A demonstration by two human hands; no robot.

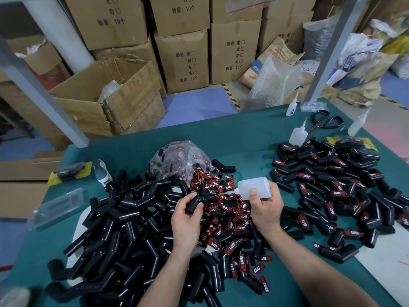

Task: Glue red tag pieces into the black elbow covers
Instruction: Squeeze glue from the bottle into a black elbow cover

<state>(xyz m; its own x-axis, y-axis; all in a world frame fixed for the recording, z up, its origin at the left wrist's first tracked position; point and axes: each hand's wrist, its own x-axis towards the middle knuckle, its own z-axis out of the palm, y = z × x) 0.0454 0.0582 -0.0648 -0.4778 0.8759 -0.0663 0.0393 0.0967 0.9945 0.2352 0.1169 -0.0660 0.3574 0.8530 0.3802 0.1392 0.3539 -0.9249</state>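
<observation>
My left hand (188,214) grips a black elbow cover (197,201) above the middle of the green table (243,138). My right hand (264,207) holds a translucent glue bottle (254,187) tipped to the left, its thin nozzle touching the cover. Under my hands lies a heap of red and black tag pieces (230,218) printed TAPER. To the left sits a big pile of plain black elbow covers (124,229). On the right lies a pile of elbow covers with red tags on them (336,191).
A clear plastic bag of tags (177,158) lies behind the heap. Three more glue bottles (298,134) and black scissors (325,121) stand at the table's far right. Yellow-backed packets (68,171) and a clear packet lie at the left. Cardboard boxes (183,60) are stacked beyond the table.
</observation>
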